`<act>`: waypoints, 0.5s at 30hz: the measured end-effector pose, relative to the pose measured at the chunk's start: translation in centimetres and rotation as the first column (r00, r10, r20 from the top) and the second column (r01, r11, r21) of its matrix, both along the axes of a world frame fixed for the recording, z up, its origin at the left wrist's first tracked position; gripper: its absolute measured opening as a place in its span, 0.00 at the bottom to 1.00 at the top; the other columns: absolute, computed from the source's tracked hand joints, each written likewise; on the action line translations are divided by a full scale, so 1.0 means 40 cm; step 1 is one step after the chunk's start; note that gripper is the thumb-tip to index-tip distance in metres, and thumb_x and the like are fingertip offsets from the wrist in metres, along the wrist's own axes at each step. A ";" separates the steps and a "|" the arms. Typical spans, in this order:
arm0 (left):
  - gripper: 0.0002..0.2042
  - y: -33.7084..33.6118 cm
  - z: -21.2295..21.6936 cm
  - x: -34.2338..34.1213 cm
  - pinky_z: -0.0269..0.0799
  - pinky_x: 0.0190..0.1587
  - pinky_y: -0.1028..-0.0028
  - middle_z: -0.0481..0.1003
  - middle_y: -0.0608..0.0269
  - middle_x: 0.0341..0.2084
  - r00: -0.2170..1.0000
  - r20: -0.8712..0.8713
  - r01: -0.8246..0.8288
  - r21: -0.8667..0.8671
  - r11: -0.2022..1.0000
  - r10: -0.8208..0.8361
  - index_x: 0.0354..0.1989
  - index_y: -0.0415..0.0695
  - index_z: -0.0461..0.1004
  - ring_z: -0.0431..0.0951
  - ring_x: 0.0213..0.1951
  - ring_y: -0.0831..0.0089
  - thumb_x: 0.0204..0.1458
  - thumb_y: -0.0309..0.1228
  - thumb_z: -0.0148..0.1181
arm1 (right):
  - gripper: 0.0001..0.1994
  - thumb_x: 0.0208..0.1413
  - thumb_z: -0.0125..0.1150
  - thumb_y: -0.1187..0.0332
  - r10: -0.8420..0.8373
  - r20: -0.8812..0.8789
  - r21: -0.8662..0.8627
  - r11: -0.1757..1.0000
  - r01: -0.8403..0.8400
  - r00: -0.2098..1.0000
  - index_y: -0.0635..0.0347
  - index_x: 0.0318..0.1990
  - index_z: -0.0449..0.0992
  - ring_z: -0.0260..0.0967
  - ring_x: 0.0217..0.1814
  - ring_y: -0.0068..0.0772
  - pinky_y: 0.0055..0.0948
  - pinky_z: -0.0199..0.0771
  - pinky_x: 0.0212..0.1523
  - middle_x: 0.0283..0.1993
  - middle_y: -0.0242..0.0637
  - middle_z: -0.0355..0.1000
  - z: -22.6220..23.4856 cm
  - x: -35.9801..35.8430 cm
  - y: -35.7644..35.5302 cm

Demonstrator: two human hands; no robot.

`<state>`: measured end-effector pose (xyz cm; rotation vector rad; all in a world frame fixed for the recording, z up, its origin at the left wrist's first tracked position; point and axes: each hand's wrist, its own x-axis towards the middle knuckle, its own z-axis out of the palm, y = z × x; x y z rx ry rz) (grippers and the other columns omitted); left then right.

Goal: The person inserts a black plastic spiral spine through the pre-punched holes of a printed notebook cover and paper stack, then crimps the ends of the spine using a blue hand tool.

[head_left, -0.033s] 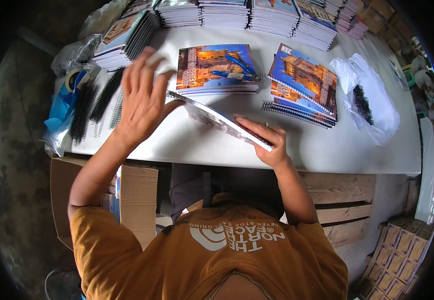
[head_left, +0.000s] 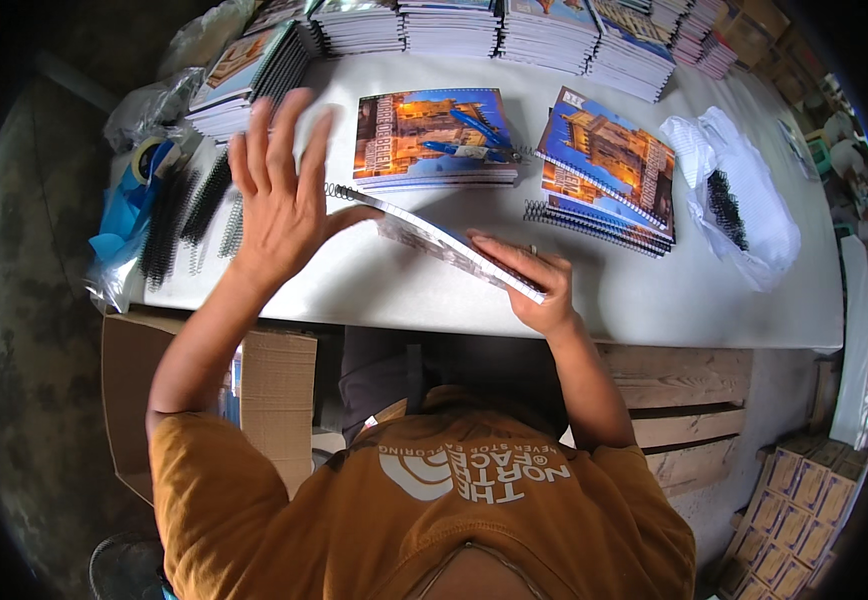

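My right hand (head_left: 544, 290) grips a thin spiral notebook (head_left: 439, 243) by its near right end, thumb and fingers on either side. The notebook is tilted, its white page edge facing up. A dark wire or plastic coil (head_left: 339, 190) sticks out past its far left end. Beside that coil my left hand (head_left: 282, 200) is raised with fingers spread, its thumb close to the notebook's end; whether it touches is unclear. Farther off lies a stack of notebooks with blue and orange covers (head_left: 384, 130), a blue-handled tool (head_left: 469, 150) resting on top.
Another pile of spiral notebooks (head_left: 609, 160) lies to the right, near a white plastic bag (head_left: 754, 220) holding black coils (head_left: 726, 210). Loose black coils (head_left: 169, 235) and a tape roll (head_left: 144, 160) lie at the left. Tall notebook stacks (head_left: 449, 30) line the back. A cardboard box (head_left: 279, 390) stands below.
My left hand has shifted slightly and its fingers have moved off the notebook's end, so more of the protruding coil shows. My right hand and the notebook look almost unmoved.
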<state>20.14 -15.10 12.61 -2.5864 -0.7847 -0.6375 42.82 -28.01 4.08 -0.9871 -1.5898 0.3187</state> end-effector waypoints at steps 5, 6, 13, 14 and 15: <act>0.50 -0.068 -0.242 -0.041 0.13 0.60 0.47 0.39 0.39 0.63 0.980 0.034 0.190 0.156 0.969 -0.197 0.63 0.33 0.39 0.28 0.65 0.45 0.45 0.69 0.34 | 0.22 0.39 0.55 0.86 -0.028 0.022 0.054 0.998 0.027 0.999 0.63 0.47 0.73 0.73 0.45 0.39 0.29 0.74 0.44 0.46 0.43 0.73 -0.016 -0.033 -0.017; 0.52 -0.016 -0.212 -0.041 0.11 0.59 0.47 0.33 0.41 0.64 0.949 0.203 0.173 0.306 0.936 -0.241 0.64 0.34 0.37 0.24 0.65 0.48 0.43 0.70 0.33 | 0.22 0.39 0.55 0.86 -0.024 0.025 0.078 0.997 0.022 0.999 0.63 0.47 0.73 0.73 0.45 0.39 0.29 0.74 0.44 0.46 0.44 0.72 -0.020 -0.033 -0.015; 0.49 -0.035 -0.324 -0.042 0.18 0.61 0.48 0.29 0.43 0.65 0.926 0.326 0.157 0.122 0.980 -0.189 0.64 0.34 0.31 0.26 0.65 0.49 0.48 0.66 0.33 | 0.17 0.43 0.60 0.81 0.004 0.063 0.148 0.989 -0.013 0.998 0.66 0.44 0.74 0.74 0.42 0.40 0.31 0.75 0.43 0.41 0.47 0.74 -0.004 -0.060 -0.021; 0.48 0.008 -0.226 -0.031 0.18 0.62 0.50 0.29 0.45 0.65 0.904 0.369 0.125 0.256 0.958 -0.216 0.64 0.34 0.32 0.26 0.66 0.49 0.49 0.66 0.34 | 0.16 0.43 0.60 0.80 -0.011 0.055 0.155 0.988 0.003 0.998 0.66 0.44 0.74 0.74 0.42 0.40 0.31 0.75 0.43 0.41 0.47 0.74 -0.007 -0.052 -0.022; 0.48 0.027 -0.137 -0.041 0.19 0.63 0.52 0.29 0.46 0.65 0.886 0.405 0.073 0.354 0.932 -0.223 0.64 0.34 0.32 0.26 0.66 0.50 0.49 0.65 0.34 | 0.16 0.43 0.61 0.79 0.029 0.053 0.119 0.992 -0.035 0.998 0.66 0.43 0.74 0.75 0.41 0.40 0.31 0.76 0.42 0.40 0.47 0.74 0.011 -0.057 -0.029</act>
